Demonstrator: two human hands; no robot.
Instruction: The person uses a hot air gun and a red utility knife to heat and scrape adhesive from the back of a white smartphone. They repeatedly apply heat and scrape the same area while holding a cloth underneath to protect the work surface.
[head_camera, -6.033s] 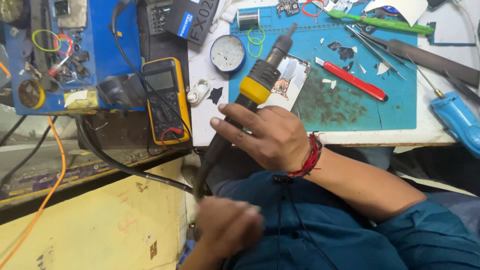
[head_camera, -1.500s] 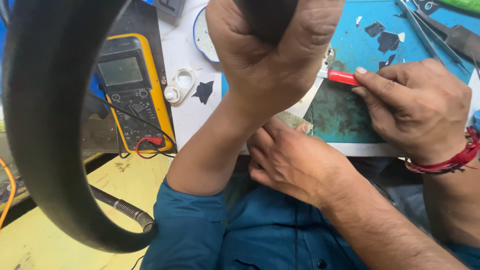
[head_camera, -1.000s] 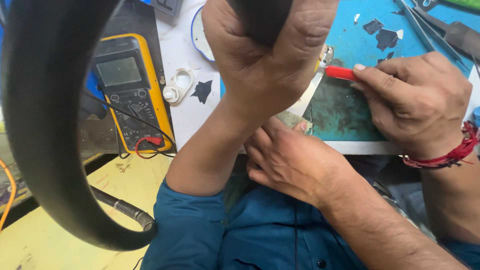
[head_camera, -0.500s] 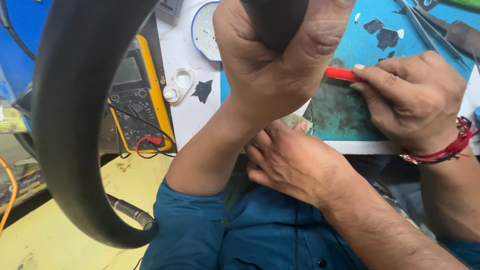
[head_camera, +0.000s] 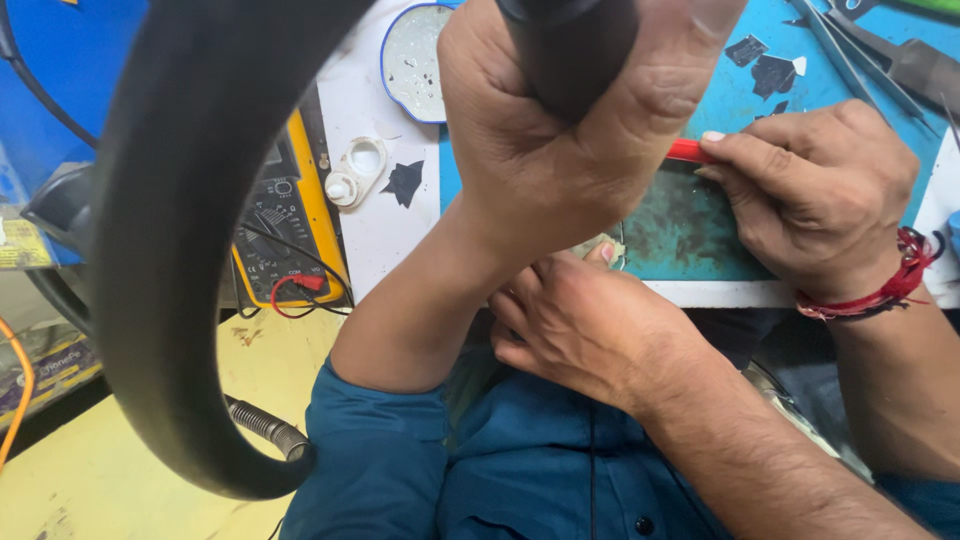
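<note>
My left hand (head_camera: 560, 150) is raised close to the camera and grips the thick black handle (head_camera: 570, 50) of a hot-air tool. Its black hose (head_camera: 170, 250) loops down the left side. My right hand (head_camera: 810, 190), with a red thread at the wrist, pinches a red-handled tool (head_camera: 687, 150) over the worn teal mat (head_camera: 690, 220). A third hand (head_camera: 590, 320) reaches in from the lower right and rests at the table edge, its fingertips on a small pale piece mostly hidden behind my left hand.
A yellow multimeter (head_camera: 290, 220) with red and black leads lies left of the mat. A round white dish (head_camera: 415, 60) and a small white plastic part (head_camera: 355, 170) sit beside it. Metal tools (head_camera: 900, 60) lie at the top right. A yellow surface (head_camera: 100, 480) lies below left.
Six seconds ago my right hand held the hot-air tool over the mat. Now my left hand holds it up near the camera and my right holds the red tool. The hose has swung slightly rightward.
</note>
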